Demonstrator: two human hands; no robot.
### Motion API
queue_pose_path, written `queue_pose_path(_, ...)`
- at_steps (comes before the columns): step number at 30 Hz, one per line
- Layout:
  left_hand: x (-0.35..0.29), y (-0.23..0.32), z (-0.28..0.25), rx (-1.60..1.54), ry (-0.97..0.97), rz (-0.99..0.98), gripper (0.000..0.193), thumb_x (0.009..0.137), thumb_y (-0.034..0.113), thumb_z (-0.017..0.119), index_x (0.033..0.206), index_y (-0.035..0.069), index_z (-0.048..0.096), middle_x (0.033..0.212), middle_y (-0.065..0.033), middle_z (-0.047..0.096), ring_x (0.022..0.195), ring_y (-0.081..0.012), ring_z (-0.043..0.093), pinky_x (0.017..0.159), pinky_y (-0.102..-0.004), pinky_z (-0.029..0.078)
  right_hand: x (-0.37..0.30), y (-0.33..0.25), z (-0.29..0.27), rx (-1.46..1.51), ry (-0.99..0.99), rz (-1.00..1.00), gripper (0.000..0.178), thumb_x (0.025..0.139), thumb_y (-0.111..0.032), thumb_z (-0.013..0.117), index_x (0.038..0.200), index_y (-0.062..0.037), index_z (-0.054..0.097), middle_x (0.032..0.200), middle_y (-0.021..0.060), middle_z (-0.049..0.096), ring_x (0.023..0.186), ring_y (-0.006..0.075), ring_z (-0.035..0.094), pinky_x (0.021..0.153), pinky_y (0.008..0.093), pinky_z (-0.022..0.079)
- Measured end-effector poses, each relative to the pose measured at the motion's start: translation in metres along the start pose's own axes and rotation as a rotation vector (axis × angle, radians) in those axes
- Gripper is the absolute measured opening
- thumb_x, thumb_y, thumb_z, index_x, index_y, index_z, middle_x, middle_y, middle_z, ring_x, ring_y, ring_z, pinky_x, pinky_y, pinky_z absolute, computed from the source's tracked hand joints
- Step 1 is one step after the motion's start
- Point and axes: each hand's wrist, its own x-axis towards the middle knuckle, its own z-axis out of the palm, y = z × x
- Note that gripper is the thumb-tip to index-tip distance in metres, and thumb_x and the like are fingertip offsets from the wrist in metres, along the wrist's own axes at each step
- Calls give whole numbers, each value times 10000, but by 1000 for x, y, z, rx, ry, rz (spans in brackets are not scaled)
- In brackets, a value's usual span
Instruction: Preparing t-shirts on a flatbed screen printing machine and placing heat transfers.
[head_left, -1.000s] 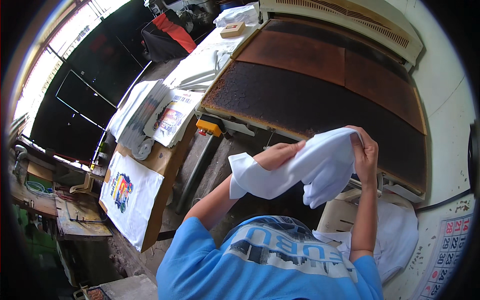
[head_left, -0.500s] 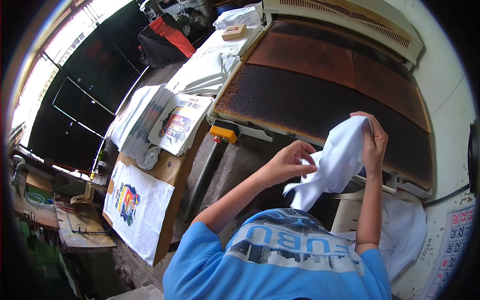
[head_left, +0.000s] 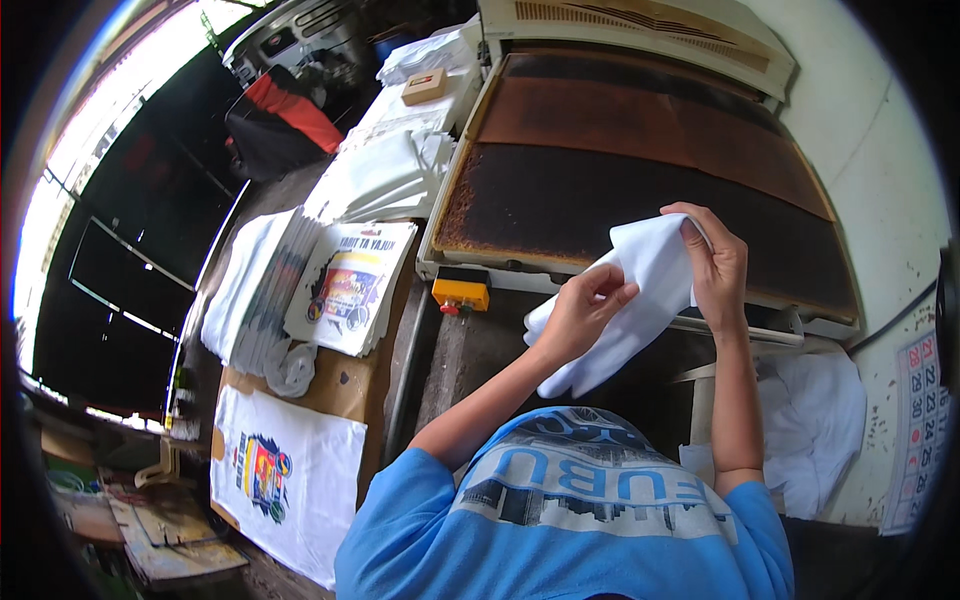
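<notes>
a flatbed heat press (head_left: 600, 190), its dark top partly covered by a red-brown sheet, fills the upper middle and upper right of the frame. left of it, a brown-topped desk (head_left: 375, 365) runs from upper middle to lower left. at the desk's lower end lies a printed white fabric panel (head_left: 330, 470), flat, with a stack of printed white pieces (head_left: 360, 290) just above it. a loose white pile (head_left: 810, 430) hangs at the lower right.

the white cloth (head_left: 650, 290) is right of centre, held up in the air and overlapping the press's front edge in view. its long axis slants from upper right to lower left, the top gathered, the lower end hanging free.

the right hand (head_left: 718, 265) is at the upper right end, thumb and fingers closed on the cloth's top edge. the left hand (head_left: 585, 310) sits in front of the cloth's left edge, about midway down that axis, so the cloth lies behind it and to its right. its fingers are curled, thumb and forefinger nearly meeting; whether they pinch any fabric, i cannot tell.

left of both hands, a yellow switch box (head_left: 460, 291) with a red button sits below the press's corner.
</notes>
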Motion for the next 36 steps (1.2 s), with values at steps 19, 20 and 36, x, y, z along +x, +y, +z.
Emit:
queue_pose_path(19, -6, 0, -24, -816, -77, -299, 143, 785, 178, 633, 828, 44, 607, 760, -4, 591, 666, -72, 543, 627, -202, 453, -44, -21, 35, -95, -316, 237, 208, 784, -145, 620, 761, 39, 525, 673, 104, 545, 582, 164, 538, 504, 292, 426)
queue_pose_path(20, -6, -1, -25, -813, -79, -298, 143, 785, 178, 633, 828, 44, 607, 760, -4, 591, 666, -72, 543, 627, -202, 453, -50, -22, 40, -69, -265, 248, 219, 790, -150, 613, 752, 47, 524, 665, 111, 550, 583, 170, 542, 504, 298, 421)
queue_pose_path(36, -11, 15, -12, -731, -189, -288, 109, 853, 187, 537, 832, 80, 542, 819, -11, 575, 764, -99, 565, 742, -253, 466, -87, -4, 21, 275, -6, 496, 238, 880, -157, 461, 744, 22, 537, 679, 93, 584, 620, 186, 573, 587, 278, 459)
